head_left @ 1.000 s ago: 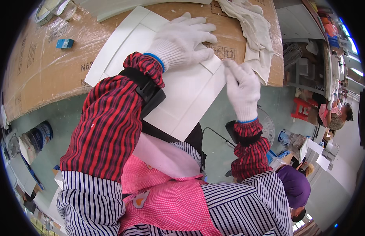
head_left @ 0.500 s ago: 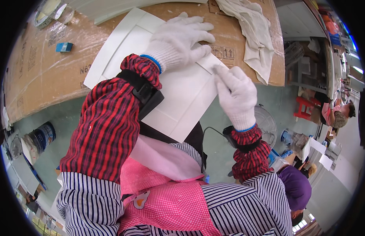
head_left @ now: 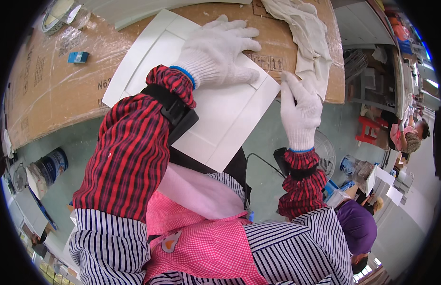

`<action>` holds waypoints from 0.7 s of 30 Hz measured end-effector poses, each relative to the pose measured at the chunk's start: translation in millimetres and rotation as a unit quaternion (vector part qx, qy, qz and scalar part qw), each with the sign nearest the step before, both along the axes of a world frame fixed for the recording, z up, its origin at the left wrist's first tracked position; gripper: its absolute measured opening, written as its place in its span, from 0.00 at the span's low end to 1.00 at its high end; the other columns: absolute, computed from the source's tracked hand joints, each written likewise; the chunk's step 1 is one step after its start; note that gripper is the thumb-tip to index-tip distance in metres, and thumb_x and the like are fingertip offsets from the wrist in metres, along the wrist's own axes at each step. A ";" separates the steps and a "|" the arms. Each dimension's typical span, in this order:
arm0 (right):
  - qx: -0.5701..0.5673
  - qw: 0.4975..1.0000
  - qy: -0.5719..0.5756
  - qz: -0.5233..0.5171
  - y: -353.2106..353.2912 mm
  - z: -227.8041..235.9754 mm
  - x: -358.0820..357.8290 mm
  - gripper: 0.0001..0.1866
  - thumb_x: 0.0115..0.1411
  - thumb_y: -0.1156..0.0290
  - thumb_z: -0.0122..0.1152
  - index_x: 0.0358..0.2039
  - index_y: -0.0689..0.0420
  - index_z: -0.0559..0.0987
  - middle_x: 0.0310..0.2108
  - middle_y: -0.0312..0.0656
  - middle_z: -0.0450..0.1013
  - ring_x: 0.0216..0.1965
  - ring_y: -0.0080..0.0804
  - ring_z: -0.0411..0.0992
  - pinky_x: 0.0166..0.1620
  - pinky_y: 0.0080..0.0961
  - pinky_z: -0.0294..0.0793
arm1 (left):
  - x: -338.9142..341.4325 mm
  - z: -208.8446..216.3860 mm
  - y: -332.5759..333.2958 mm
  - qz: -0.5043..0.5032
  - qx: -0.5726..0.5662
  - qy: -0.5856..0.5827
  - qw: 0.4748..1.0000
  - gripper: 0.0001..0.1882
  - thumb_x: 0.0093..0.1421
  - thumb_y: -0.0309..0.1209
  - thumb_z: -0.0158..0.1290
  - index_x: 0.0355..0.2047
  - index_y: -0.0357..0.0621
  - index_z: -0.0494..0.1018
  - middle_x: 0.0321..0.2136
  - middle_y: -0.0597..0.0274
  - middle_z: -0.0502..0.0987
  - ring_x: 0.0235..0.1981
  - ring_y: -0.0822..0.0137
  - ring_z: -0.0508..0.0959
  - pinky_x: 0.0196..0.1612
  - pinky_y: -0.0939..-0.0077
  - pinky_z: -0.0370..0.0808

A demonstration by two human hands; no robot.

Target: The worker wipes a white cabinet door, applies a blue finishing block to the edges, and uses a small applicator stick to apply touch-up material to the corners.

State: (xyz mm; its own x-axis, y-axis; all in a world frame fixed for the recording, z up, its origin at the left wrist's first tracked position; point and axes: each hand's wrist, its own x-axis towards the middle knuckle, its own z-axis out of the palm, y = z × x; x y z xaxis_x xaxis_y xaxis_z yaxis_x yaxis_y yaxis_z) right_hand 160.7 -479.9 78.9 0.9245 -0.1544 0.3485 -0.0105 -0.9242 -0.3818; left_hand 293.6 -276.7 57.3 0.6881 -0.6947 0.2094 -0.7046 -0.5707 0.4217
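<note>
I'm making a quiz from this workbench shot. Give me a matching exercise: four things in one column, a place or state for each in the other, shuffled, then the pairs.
Things:
1. left hand
2. right hand
3. white cloth
4. small blue block

Places or states:
A. crumpled at the table's right end
B. alone on the cardboard, far left
C. flat on the white panel
D. at the panel's right corner

Pairs: 1-C, 2-D, 3-A, 4-B
</note>
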 end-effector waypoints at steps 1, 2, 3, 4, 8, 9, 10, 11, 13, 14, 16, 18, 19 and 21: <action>0.012 0.999 0.028 0.030 5.7 4.4 -8.6 0.12 0.61 0.71 0.66 0.45 0.52 0.87 0.29 0.42 0.74 0.30 0.42 0.77 0.34 0.37 0.76 | 0.3 0.4 1.2 -0.003 0.008 0.003 1.000 0.32 0.55 0.53 0.63 0.58 0.56 0.79 0.69 0.65 0.69 0.73 0.57 0.62 0.77 0.57 0.54; 0.024 0.996 0.056 0.060 11.8 8.0 -16.6 0.13 0.60 0.72 0.66 0.46 0.51 0.87 0.29 0.42 0.74 0.30 0.42 0.77 0.33 0.37 0.76 | 0.1 1.1 1.7 -0.003 0.008 0.003 1.000 0.32 0.55 0.53 0.63 0.58 0.56 0.79 0.69 0.65 0.69 0.73 0.57 0.62 0.77 0.57 0.54; 0.001 0.992 0.074 0.101 16.2 7.5 -22.2 0.13 0.59 0.73 0.67 0.45 0.49 0.87 0.27 0.40 0.71 0.28 0.41 0.76 0.32 0.36 0.75 | -0.1 1.9 2.4 0.001 0.012 0.009 1.000 0.32 0.55 0.53 0.63 0.58 0.56 0.79 0.70 0.65 0.69 0.73 0.57 0.62 0.77 0.57 0.54; 0.002 0.992 0.074 0.102 15.3 4.2 -22.5 0.13 0.59 0.73 0.67 0.45 0.49 0.87 0.27 0.40 0.71 0.28 0.41 0.76 0.32 0.36 0.75 | -0.3 1.9 3.2 0.006 0.017 0.014 1.000 0.31 0.55 0.53 0.63 0.58 0.56 0.78 0.70 0.64 0.68 0.73 0.56 0.61 0.77 0.57 0.54; -0.076 0.996 0.023 0.040 1.8 0.9 -17.3 0.14 0.56 0.73 0.67 0.44 0.46 0.86 0.25 0.38 0.68 0.26 0.41 0.74 0.30 0.37 0.73 | 0.2 0.2 -0.2 -0.001 -0.002 0.007 1.000 0.32 0.55 0.54 0.63 0.58 0.56 0.79 0.70 0.64 0.68 0.73 0.56 0.61 0.77 0.57 0.54; -0.085 0.995 0.018 0.046 3.5 0.4 -19.4 0.14 0.56 0.73 0.67 0.44 0.46 0.86 0.25 0.38 0.68 0.27 0.41 0.74 0.30 0.37 0.73 | -1.0 -0.2 0.3 0.005 -0.001 0.011 1.000 0.32 0.55 0.54 0.63 0.58 0.56 0.79 0.70 0.64 0.68 0.73 0.56 0.62 0.77 0.58 0.54; -0.094 0.994 0.013 0.051 5.8 0.5 -22.4 0.14 0.57 0.73 0.67 0.44 0.46 0.86 0.25 0.38 0.68 0.27 0.41 0.74 0.30 0.37 0.73 | -1.4 -0.5 0.7 0.011 0.001 0.015 1.000 0.32 0.55 0.54 0.63 0.57 0.55 0.79 0.70 0.64 0.69 0.73 0.56 0.62 0.78 0.58 0.54; -0.089 0.992 0.052 0.076 10.2 3.4 -29.5 0.14 0.57 0.73 0.67 0.45 0.47 0.86 0.25 0.38 0.68 0.27 0.40 0.74 0.30 0.36 0.73 | -1.6 -0.2 0.5 0.013 0.001 0.015 1.000 0.32 0.55 0.54 0.63 0.57 0.55 0.79 0.70 0.64 0.69 0.73 0.56 0.62 0.78 0.58 0.54; -0.092 0.994 0.039 0.055 9.8 1.3 -24.6 0.14 0.57 0.73 0.67 0.45 0.47 0.86 0.25 0.38 0.68 0.27 0.40 0.74 0.30 0.36 0.73 | -1.2 0.6 0.3 0.011 0.003 0.012 1.000 0.31 0.55 0.53 0.63 0.57 0.56 0.79 0.70 0.65 0.69 0.73 0.56 0.61 0.78 0.58 0.54; -0.095 0.995 0.026 0.031 10.2 0.6 -23.8 0.14 0.57 0.72 0.68 0.45 0.48 0.86 0.26 0.38 0.68 0.27 0.40 0.74 0.30 0.36 0.73 | -0.9 -0.4 0.8 0.011 0.003 0.013 1.000 0.31 0.55 0.53 0.63 0.57 0.56 0.79 0.70 0.65 0.69 0.73 0.56 0.61 0.78 0.58 0.54; -0.091 0.995 0.029 0.037 11.3 0.1 -25.9 0.14 0.57 0.73 0.67 0.45 0.48 0.86 0.26 0.38 0.68 0.28 0.40 0.74 0.30 0.36 0.73 | 0.3 -1.9 2.3 0.012 -0.001 0.014 1.000 0.30 0.55 0.52 0.63 0.57 0.56 0.79 0.70 0.65 0.69 0.73 0.57 0.62 0.78 0.58 0.54; -0.088 0.995 0.032 0.045 9.3 0.4 -26.7 0.14 0.56 0.73 0.67 0.44 0.48 0.85 0.26 0.39 0.69 0.28 0.40 0.74 0.31 0.36 0.74 | -0.9 -0.2 -0.6 0.011 -0.001 0.016 1.000 0.30 0.55 0.52 0.63 0.57 0.57 0.79 0.70 0.65 0.69 0.73 0.57 0.62 0.78 0.59 0.54; -0.090 0.994 0.032 0.044 9.8 0.8 -27.2 0.14 0.56 0.73 0.67 0.44 0.48 0.85 0.26 0.39 0.69 0.28 0.40 0.74 0.31 0.36 0.74 | -1.0 0.9 -1.8 0.011 0.000 0.018 1.000 0.30 0.55 0.51 0.63 0.57 0.57 0.79 0.70 0.66 0.69 0.73 0.57 0.62 0.78 0.59 0.54; -0.116 0.992 0.031 0.049 14.2 0.4 -28.6 0.15 0.55 0.74 0.67 0.44 0.49 0.85 0.26 0.39 0.68 0.28 0.40 0.74 0.31 0.36 0.74 | -0.3 1.5 0.6 0.013 0.003 0.013 1.000 0.30 0.55 0.51 0.63 0.57 0.57 0.80 0.69 0.66 0.69 0.73 0.58 0.62 0.77 0.59 0.54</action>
